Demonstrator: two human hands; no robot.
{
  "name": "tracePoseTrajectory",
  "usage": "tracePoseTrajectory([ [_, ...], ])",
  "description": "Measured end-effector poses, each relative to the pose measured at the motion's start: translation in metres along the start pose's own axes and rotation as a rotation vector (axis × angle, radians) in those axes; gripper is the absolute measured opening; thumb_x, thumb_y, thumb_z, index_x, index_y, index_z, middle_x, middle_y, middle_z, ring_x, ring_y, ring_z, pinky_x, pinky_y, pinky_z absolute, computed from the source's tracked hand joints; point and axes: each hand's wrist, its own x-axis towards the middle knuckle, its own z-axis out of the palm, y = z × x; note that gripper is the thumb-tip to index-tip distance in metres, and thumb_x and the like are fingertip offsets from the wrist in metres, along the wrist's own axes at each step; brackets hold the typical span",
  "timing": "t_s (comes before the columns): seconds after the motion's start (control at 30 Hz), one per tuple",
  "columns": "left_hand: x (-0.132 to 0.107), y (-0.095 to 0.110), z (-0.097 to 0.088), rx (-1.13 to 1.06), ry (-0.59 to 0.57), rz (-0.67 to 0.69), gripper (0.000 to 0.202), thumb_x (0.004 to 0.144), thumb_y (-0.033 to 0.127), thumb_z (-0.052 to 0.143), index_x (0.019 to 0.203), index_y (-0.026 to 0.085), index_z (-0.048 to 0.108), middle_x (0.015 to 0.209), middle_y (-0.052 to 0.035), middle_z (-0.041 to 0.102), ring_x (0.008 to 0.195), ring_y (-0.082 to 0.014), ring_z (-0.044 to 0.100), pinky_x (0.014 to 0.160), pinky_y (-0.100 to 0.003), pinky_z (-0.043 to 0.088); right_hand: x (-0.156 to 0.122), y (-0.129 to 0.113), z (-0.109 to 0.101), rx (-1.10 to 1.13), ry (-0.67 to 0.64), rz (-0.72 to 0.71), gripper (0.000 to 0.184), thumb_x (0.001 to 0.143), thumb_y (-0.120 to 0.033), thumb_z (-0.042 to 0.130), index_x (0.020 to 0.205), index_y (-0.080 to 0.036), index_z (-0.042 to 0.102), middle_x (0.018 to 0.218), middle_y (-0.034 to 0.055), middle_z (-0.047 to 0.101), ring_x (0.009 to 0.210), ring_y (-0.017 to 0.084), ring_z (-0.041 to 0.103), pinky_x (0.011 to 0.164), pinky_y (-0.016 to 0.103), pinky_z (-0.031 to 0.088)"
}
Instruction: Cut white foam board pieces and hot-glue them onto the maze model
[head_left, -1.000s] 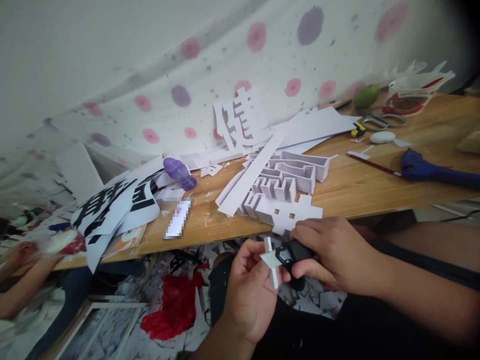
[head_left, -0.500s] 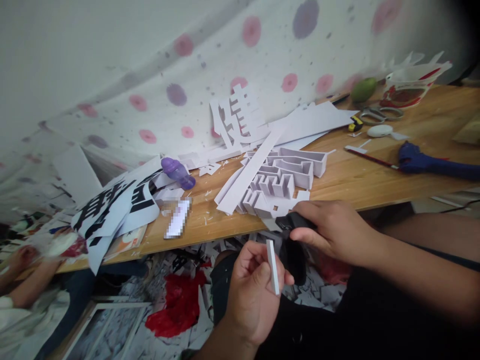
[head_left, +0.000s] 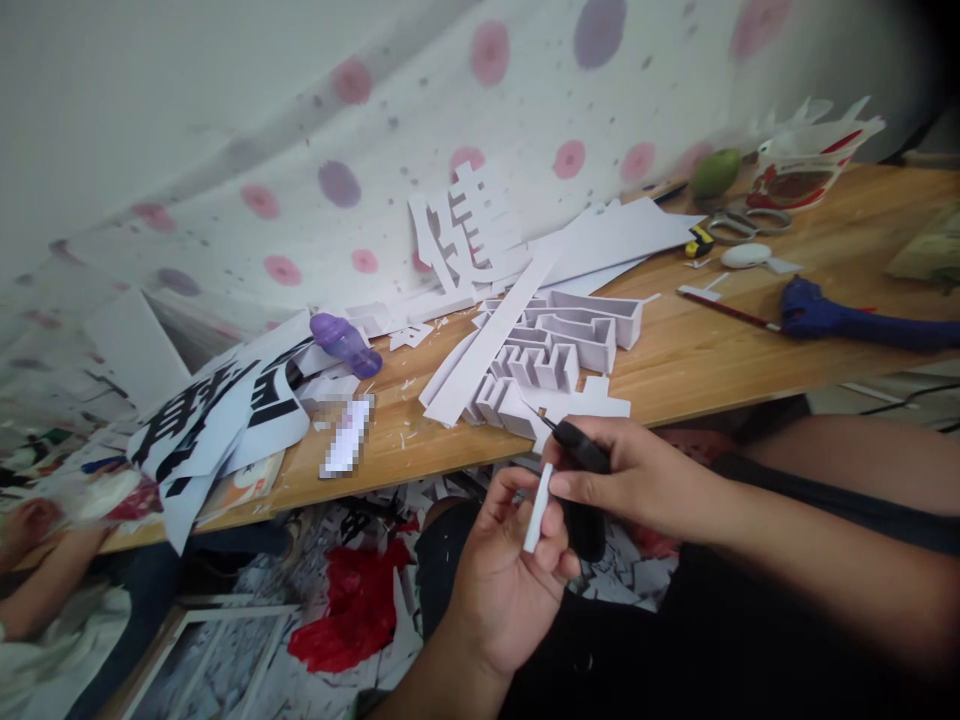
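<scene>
My left hand [head_left: 504,580] is closed, pinching a small white strip [head_left: 538,508] between thumb and fingers. A black-handled knife [head_left: 583,443] is wrapped in my right hand [head_left: 637,475], its thin blade pointing up and left toward the table. My right thumb lies at or very near the upper end of the strip; whether they touch I cannot tell. Just beyond the hands, white hollow letter-like pieces [head_left: 555,365] sit on the wooden table [head_left: 390,440], with a long white strip [head_left: 487,345] lying slanted across them.
A white cut-out character [head_left: 465,235] leans against the spotted curtain. Right of it are scissors [head_left: 750,225], a blue glue gun [head_left: 862,315] and a tub [head_left: 799,165]. A purple bottle [head_left: 345,343] and printed sheets [head_left: 225,415] lie left. A co-worker's hands [head_left: 34,525] show far left.
My right hand has turned the knife and come closer to my left hand, its thumb now at the white strip. The strip has tilted the other way. The view has shifted slightly.
</scene>
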Motion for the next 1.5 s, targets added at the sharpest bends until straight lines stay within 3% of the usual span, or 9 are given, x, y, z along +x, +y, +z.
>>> tracePoseTrajectory([
  [0.1,0.002,0.001,-0.004,0.114,0.001,0.071,0.013,0.078,0.030,0.071,0.083,0.021,0.064,0.060,0.0012,0.063,0.046,-0.0069,0.053,0.050,-0.020,0.052,0.000,0.000,0.001,0.110,0.015,0.068,0.034,0.075,-0.042,0.070,0.078,-0.014,0.052,0.066,-0.0031,0.048,0.061,0.009,0.043,0.055,0.020,0.035],
  [0.23,0.003,0.008,-0.010,0.404,0.078,0.197,0.033,0.079,0.044,0.067,0.066,0.014,0.062,0.049,0.0000,0.057,0.042,-0.0101,0.052,0.049,-0.025,0.051,-0.001,-0.004,-0.001,0.139,0.017,0.133,0.024,0.071,-0.032,0.069,0.071,-0.014,0.052,0.056,-0.0061,0.043,0.052,0.007,0.036,0.047,0.019,0.027],
  [0.4,0.002,0.013,-0.011,0.709,0.065,0.166,0.030,0.070,0.037,0.077,0.060,0.013,0.061,0.049,0.0017,0.050,0.046,-0.0092,0.049,0.048,-0.020,0.044,0.001,-0.006,0.000,0.110,0.041,0.159,0.017,0.066,-0.025,0.067,0.064,-0.014,0.054,0.054,-0.0061,0.041,0.052,0.007,0.034,0.048,0.019,0.026],
  [0.5,0.001,0.009,-0.008,0.675,0.073,0.143,0.025,0.070,0.035,0.075,0.067,0.014,0.062,0.053,0.0011,0.054,0.048,-0.0094,0.049,0.048,-0.020,0.046,0.002,-0.005,0.000,0.105,0.033,0.152,0.020,0.066,-0.027,0.070,0.065,-0.014,0.056,0.053,-0.0057,0.043,0.051,0.007,0.036,0.048,0.020,0.026],
  [0.67,0.001,0.005,-0.002,0.502,0.061,0.163,0.021,0.075,0.030,0.072,0.070,0.013,0.061,0.058,0.0007,0.056,0.049,-0.0082,0.051,0.048,-0.019,0.047,-0.002,-0.001,-0.005,0.055,-0.008,0.056,0.036,0.077,-0.047,0.069,0.077,-0.013,0.057,0.062,-0.0031,0.049,0.056,0.010,0.043,0.052,0.020,0.032],
  [0.83,0.000,0.008,-0.001,0.293,0.032,0.134,0.018,0.077,0.026,0.070,0.072,0.013,0.059,0.053,0.0020,0.054,0.045,-0.0067,0.049,0.046,-0.018,0.048,-0.011,0.002,-0.013,-0.390,-0.029,-0.272,0.047,0.089,-0.059,0.051,0.087,-0.013,0.057,0.075,0.0015,0.052,0.067,0.013,0.047,0.060,0.023,0.034],
  [0.97,0.000,0.011,-0.001,0.170,0.044,0.108,0.019,0.075,0.026,0.073,0.074,0.014,0.059,0.051,0.0048,0.050,0.040,-0.0047,0.044,0.039,-0.015,0.043,-0.016,0.007,-0.012,-0.754,-0.018,-0.375,0.057,0.092,-0.066,0.038,0.087,-0.013,0.058,0.075,0.0046,0.053,0.068,0.016,0.047,0.062,0.027,0.030],
  [1.27,-0.003,0.009,-0.006,0.074,-0.020,0.059,0.015,0.078,0.026,0.071,0.077,0.016,0.060,0.049,0.0046,0.051,0.037,-0.0042,0.043,0.037,-0.014,0.045,-0.015,0.011,-0.007,-0.869,-0.018,-0.413,0.057,0.094,-0.066,0.033,0.086,-0.015,0.056,0.074,0.0047,0.053,0.066,0.016,0.046,0.061,0.027,0.026],
  [1.5,-0.004,0.009,-0.010,0.086,-0.175,0.084,0.011,0.084,0.026,0.065,0.085,0.016,0.061,0.053,0.0024,0.057,0.040,-0.0047,0.047,0.040,-0.014,0.048,-0.012,0.010,-0.011,-0.859,0.013,-0.377,0.059,0.094,-0.067,0.032,0.086,-0.014,0.057,0.074,0.0050,0.053,0.066,0.016,0.046,0.061,0.027,0.027],
])
